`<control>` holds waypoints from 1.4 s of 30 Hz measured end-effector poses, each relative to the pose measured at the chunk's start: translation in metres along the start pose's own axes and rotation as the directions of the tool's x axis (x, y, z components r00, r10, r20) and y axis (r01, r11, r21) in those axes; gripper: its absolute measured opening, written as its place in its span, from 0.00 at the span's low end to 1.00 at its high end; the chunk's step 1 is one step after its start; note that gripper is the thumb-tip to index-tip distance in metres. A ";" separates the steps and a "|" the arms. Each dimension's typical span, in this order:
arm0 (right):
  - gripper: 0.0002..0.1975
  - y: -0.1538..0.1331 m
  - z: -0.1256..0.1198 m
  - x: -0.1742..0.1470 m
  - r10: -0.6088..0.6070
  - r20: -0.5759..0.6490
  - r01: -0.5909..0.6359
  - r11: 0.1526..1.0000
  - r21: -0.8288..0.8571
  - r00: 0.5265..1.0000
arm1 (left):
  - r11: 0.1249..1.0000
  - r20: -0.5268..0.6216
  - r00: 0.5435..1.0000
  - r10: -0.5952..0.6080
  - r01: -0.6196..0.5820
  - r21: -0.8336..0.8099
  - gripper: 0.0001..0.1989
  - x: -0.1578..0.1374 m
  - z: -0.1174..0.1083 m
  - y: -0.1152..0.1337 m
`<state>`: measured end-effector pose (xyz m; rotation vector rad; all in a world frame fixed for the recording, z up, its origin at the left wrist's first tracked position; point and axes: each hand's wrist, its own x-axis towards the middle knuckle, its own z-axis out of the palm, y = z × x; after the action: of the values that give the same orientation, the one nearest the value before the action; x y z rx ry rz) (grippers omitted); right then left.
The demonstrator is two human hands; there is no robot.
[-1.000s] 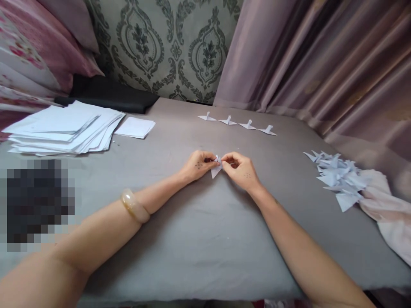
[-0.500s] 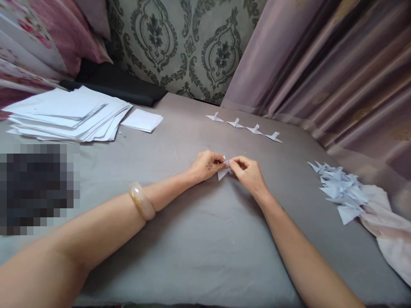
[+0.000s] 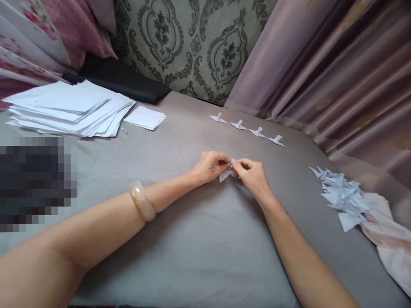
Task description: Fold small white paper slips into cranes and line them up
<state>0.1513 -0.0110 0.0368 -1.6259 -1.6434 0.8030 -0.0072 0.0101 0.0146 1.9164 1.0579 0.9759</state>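
Note:
Between my two hands is a small folded paper crane (image 3: 225,175), mostly covered by my fingers; a white triangular wing points down toward me. My left hand (image 3: 213,166), with a bangle (image 3: 142,201) on its forearm, pinches the paper from the left. From the right, my right hand (image 3: 252,173) pinches it too, its fingertips meeting those of my left. Beyond them, several finished-looking paper cranes (image 3: 238,124) stand in a slanting row with wings spread. To the right lies a heap of folded paper cranes (image 3: 345,194).
At the left lie a large stack of white paper (image 3: 70,109) and a smaller stack of paper squares (image 3: 146,117). A black cloth (image 3: 125,81) lies behind them. Mauve curtains (image 3: 298,55) border the right side, and a pale cloth (image 3: 385,235) touches the heap.
Both hands stay pinched on the crane, with small finger movements; less of its upper part shows now. The whole view has shifted slightly.

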 end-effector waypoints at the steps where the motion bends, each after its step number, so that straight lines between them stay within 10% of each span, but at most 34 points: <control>1: 0.15 0.000 0.000 0.000 0.011 -0.001 -0.011 1.000 0.005 1.000 | 1.000 -0.004 1.000 -0.006 0.006 -0.006 0.08 0.000 0.000 -0.001; 18: 0.08 0.000 -0.004 -0.001 0.365 0.186 -0.407 0.857 0.316 0.912 | 0.999 0.013 0.999 -0.040 0.040 -0.013 0.08 -0.001 0.000 -0.002; 42: 0.05 0.007 -0.009 0.009 0.400 0.278 -0.480 0.800 0.359 0.874 | 0.998 0.018 0.998 -0.062 0.061 0.033 0.09 -0.002 0.001 0.000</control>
<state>0.1627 -0.0022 0.0369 -1.6670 -1.0935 1.4811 -0.0071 0.0080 0.0135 1.9042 1.1219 0.9100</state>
